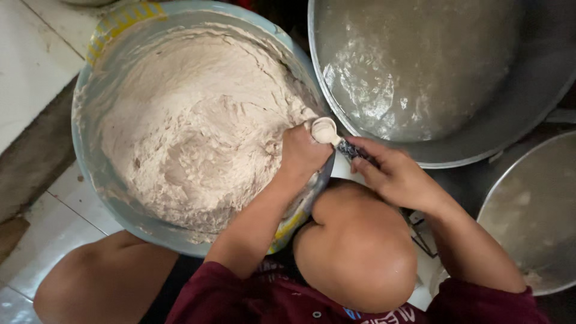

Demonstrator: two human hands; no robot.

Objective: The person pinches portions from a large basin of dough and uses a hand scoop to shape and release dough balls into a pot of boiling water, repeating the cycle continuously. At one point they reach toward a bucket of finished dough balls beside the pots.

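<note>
While the person crouched over the tiled floor [42,240], knees up on either side of the work, the step in hand looked like portioning the pale, thick paste [192,126] that filled the large blue-rimmed basin [90,174] standing on the floor toward its left edge. The left hand [302,153] was clenched at the basin's right rim, its fingers curled in and touching the paste where the mass met the wall; whether it enclosed a lump of paste could not be told, since the closed fingers hid the palm. The right hand [393,174] was closed around the dark handle of a small spoon [329,133], whose bowl, coated with paste, lay just beside the left fist, over the gap between the basin and the wide metal pan [516,108]. That pan sat at the upper right, touching or nearly touching the basin, and held a clear, glistening liquid. A second metal vessel [534,210] stood at the right edge, its inside dull and smeared. Judging from this, a next move would call for a steady spoon close under the fist, so that a squeezed portion came away clean, and for care over the liquid, which might splash if it were hot.
</note>
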